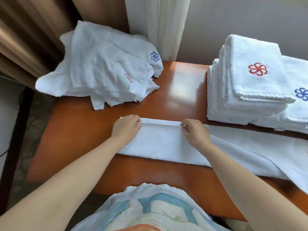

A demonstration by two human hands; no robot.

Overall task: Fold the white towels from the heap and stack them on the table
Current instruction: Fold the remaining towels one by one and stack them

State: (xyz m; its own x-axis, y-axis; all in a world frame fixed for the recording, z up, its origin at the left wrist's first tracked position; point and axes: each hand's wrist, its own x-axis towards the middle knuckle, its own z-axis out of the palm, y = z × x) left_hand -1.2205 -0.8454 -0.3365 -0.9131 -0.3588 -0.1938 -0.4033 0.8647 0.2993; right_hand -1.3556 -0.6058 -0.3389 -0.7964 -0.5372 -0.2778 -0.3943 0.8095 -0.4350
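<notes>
A white towel [160, 142] lies across the middle of the wooden table [166, 90], folded lengthwise into a long strip that runs off to the right. My left hand [126, 127] pinches its far hem near the left end. My right hand [195, 130] pinches the same hem further right. A heap of loose white towels [100, 67] with blue and red logos sits at the back left corner. A stack of folded white towels [246, 80] stands at the back right, a red logo on top.
Brown curtains hang at the back left and a white sheer curtain [163, 22] behind the table. The table's left edge drops to the floor. My patterned clothing [150, 210] is at the near edge. Bare wood shows between heap and stack.
</notes>
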